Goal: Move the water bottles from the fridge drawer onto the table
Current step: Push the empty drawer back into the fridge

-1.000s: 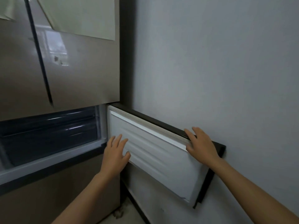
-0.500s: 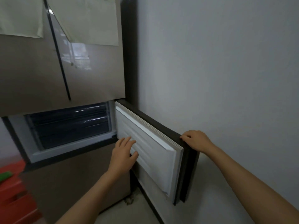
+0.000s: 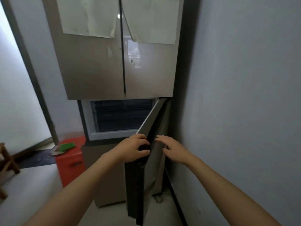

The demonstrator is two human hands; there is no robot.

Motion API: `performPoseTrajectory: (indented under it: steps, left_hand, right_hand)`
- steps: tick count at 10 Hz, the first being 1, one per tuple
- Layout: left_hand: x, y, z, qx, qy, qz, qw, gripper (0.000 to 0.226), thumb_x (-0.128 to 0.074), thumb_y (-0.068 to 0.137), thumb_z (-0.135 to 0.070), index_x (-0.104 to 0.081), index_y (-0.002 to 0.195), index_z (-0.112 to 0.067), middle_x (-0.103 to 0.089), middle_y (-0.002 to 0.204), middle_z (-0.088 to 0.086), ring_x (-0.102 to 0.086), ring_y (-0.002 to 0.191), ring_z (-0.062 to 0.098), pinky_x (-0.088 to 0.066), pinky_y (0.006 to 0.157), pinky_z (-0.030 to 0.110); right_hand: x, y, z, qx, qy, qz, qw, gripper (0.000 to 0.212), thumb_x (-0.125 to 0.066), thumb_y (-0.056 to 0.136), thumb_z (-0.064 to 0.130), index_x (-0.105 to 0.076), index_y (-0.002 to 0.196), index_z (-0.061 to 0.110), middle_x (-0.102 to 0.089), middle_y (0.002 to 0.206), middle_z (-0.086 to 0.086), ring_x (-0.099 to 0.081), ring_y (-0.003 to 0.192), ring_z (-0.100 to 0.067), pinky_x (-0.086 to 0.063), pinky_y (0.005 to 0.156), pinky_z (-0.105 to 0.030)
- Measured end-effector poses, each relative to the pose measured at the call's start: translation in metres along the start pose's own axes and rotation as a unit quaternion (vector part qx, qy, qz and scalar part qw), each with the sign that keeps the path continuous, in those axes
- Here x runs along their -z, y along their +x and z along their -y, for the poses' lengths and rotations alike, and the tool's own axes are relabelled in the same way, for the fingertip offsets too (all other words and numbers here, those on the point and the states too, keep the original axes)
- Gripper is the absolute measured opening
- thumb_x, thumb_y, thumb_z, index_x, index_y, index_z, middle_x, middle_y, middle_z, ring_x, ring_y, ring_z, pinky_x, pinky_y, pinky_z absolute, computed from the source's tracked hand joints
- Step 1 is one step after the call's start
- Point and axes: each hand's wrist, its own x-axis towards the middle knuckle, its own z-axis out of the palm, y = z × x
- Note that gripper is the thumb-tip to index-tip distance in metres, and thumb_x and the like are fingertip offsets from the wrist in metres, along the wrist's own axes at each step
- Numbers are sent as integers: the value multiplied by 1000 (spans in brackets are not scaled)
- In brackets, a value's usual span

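Beige and glossy, the fridge (image 3: 97, 70) fills the view, and the action is all at its small middle door (image 3: 152, 170), swung out on its right-side hinges so that it stands almost edge-on to the person. The left hand (image 3: 132, 149) has the door's free edge: fingers curled over the dark seal from above, thumb tucked under, a firm grip for steering the panel. Just across that edge, on the other side of the panel, the right hand (image 3: 172, 149) lies with fingers straight and slightly spread over the door's face, though whether it touches or hovers a hair off I cannot tell. It looks like a steadying palm, there because the wall (image 3: 244, 95) sits close beyond it and leaves the door little room. Up past both sets of knuckles the open compartment shows its dark drawers (image 3: 122, 118), fronts shut. No water bottles in sight; if they are here, they are hidden behind those fronts, so my read is that the access step is in hand and nothing has been lifted. No table shows either. Well off to the left of the left hand a red stool (image 3: 71, 162) carries something green (image 3: 66, 146). Next, I would judge, one hand must let go of the door to pull a drawer.
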Motion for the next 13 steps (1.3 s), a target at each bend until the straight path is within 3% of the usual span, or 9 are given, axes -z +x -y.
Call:
performPoseTrajectory:
  steps: [2, 3, 5, 6, 8, 10, 11, 12, 13]
  left_hand:
    - [19, -2, 67, 98, 150, -16, 984, 45, -42, 93, -44, -58, 121, -13, -35, 143, 0, -37, 125, 16, -32, 103, 32]
    - [17, 13, 106, 150, 251, -32, 956, 48, -39, 93, -42, -52, 128, -11, -25, 150, 7, -13, 140, 25, -12, 113, 43]
    - [-4, 50, 173, 204, 232, -111, 945, 56, -35, 97, -30, -21, 142, -1, -31, 146, 16, -28, 132, 30, -23, 109, 39]
    - [-1, 68, 219, 226, 226, -129, 939, 62, -35, 97, -27, -7, 144, 1, -18, 151, 19, -16, 139, 32, -9, 115, 42]
    - [14, 101, 287, 225, 189, -151, 944, 70, -39, 95, -32, 1, 145, -5, 0, 155, 15, 3, 143, 27, 10, 111, 38]
    - [26, 130, 330, 223, 182, -127, 949, 81, -49, 90, -35, 4, 145, -9, 5, 156, 12, 11, 142, 25, 13, 109, 37]
    - [30, 141, 347, 228, 181, -114, 950, 84, -50, 89, -36, 5, 146, -9, 8, 156, 10, 13, 142, 24, 14, 109, 37]
    - [33, 152, 361, 223, 192, -109, 949, 85, -50, 88, -38, 5, 146, -7, 6, 156, 10, 12, 142, 24, 13, 110, 35]
    - [42, 163, 374, 223, 189, -99, 951, 85, -49, 88, -40, 4, 146, -7, 2, 156, 10, 8, 143, 25, 10, 113, 36]
  right_hand:
    - [-40, 104, 23, 79, -189, 19, 979, 57, -39, 92, 10, -22, 146, 19, -18, 154, 0, -11, 142, -15, -12, 116, -33]
    - [-57, 155, 32, 104, -197, 19, 975, 57, -39, 92, 9, -24, 145, 23, -23, 153, 2, -17, 141, -13, -12, 115, -33]
    - [-77, 232, 52, 135, -186, 17, 973, 58, -36, 91, 3, -24, 145, 20, -23, 153, 5, -17, 141, -8, -4, 114, -28]
    - [-88, 273, 58, 126, -153, 21, 980, 60, -34, 91, 1, -22, 146, 20, -18, 154, 4, -13, 141, -7, -1, 114, -25]
    - [-102, 335, 71, 97, -153, 43, 982, 61, -38, 92, 4, -17, 147, 20, -12, 156, 4, -8, 143, -9, 0, 115, -31]
    - [-108, 377, 66, 104, -155, 45, 981, 62, -41, 92, 5, -16, 147, 20, -10, 156, 3, -6, 143, -11, -1, 115, -30]
    - [-99, 386, 60, 106, -105, 53, 987, 58, -40, 93, 6, -20, 146, 17, -12, 155, 2, -7, 143, -11, -3, 115, -28]
    - [-70, 383, 72, 117, 54, -12, 992, 43, -45, 91, 1, -45, 134, 8, -39, 145, -6, -31, 137, -16, -18, 108, -15]
    - [6, 347, 96, 172, 196, -148, 954, 22, -54, 84, 12, -66, 102, 16, -67, 105, 4, -57, 101, 8, -33, 85, 0]
